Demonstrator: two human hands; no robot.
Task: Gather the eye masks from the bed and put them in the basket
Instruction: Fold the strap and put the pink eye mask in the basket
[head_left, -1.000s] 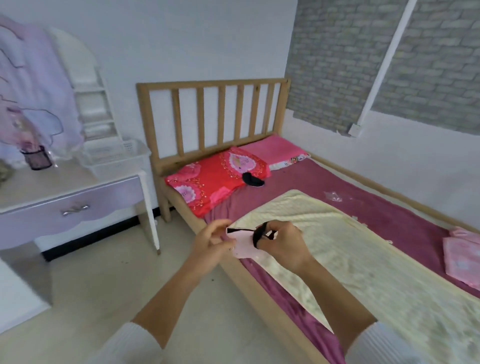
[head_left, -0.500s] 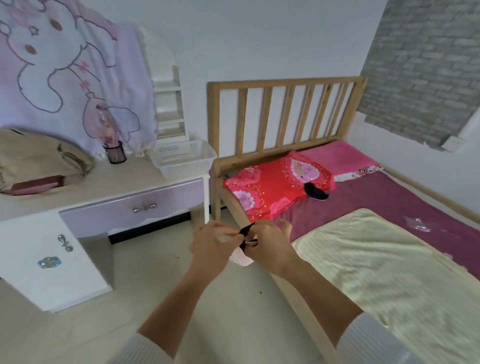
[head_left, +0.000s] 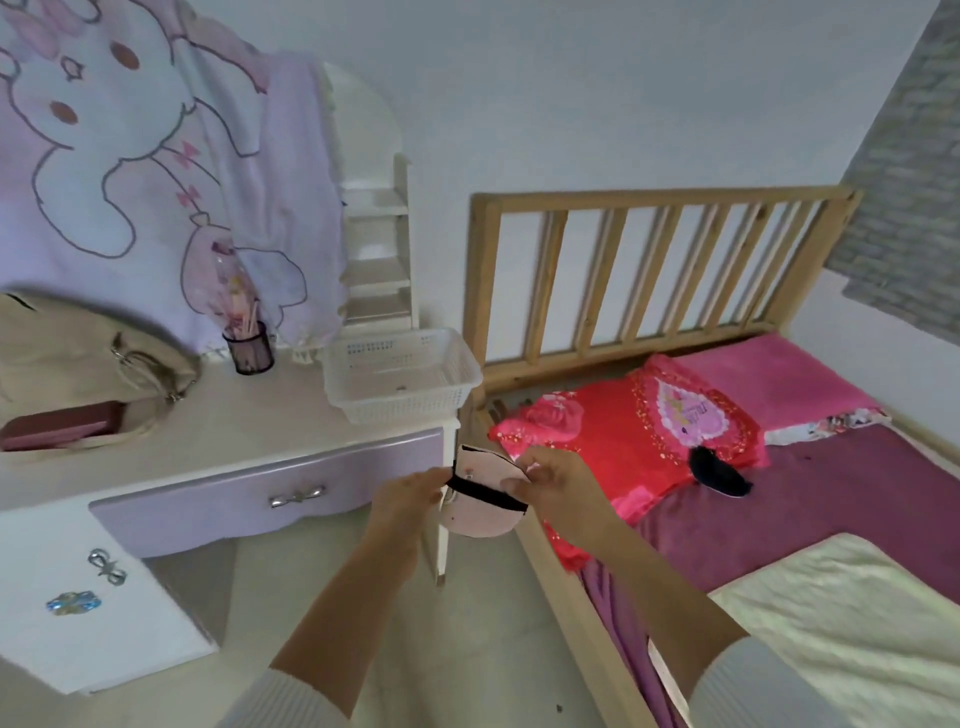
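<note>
I hold a pale pink eye mask (head_left: 480, 514) with a black strap between both hands, in front of the desk's corner. My left hand (head_left: 410, 493) pinches the strap's left end; my right hand (head_left: 556, 480) grips the mask's right side. A black eye mask (head_left: 719, 472) lies on the bed by the red pillow's lower edge. The white plastic basket (head_left: 400, 402) stands on the desk's right end, above and a little left of my hands; only a small speck shows on its floor.
The white and lilac desk (head_left: 270, 415) carries a beige bag (head_left: 72, 353) and a dark pen cup (head_left: 248, 347). A wooden bed frame (head_left: 654, 270) with red pillow (head_left: 628, 436), pink pillow (head_left: 779, 384) and cream blanket (head_left: 841, 623) fills the right side.
My view has swung left from the bed toward the desk and basket. Both hands carried the pink mask off the blanket and now hold it stretched out near the desk's corner.
</note>
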